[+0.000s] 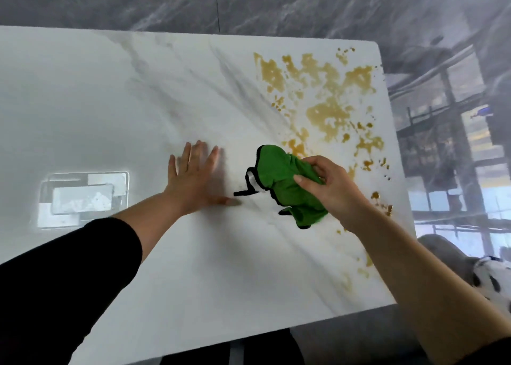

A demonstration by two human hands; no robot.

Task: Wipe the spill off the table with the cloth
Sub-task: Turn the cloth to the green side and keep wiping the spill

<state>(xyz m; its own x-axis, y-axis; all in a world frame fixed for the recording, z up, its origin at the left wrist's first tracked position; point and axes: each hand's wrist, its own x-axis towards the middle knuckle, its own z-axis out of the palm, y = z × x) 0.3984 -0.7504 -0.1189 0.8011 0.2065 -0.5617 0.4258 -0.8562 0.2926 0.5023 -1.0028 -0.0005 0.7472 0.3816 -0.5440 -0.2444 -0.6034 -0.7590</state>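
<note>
Our right hand [331, 190] grips the bunched cloth [287, 187] at the spill's [329, 107] near edge; left hand [193, 176] rests flat on the table [110, 102]. Nearly all the spill remains.

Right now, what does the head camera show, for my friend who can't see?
The right hand grips a bunched green cloth at the edge of a yellow-brown spill on a white table. The left hand lies flat nearby.
</note>
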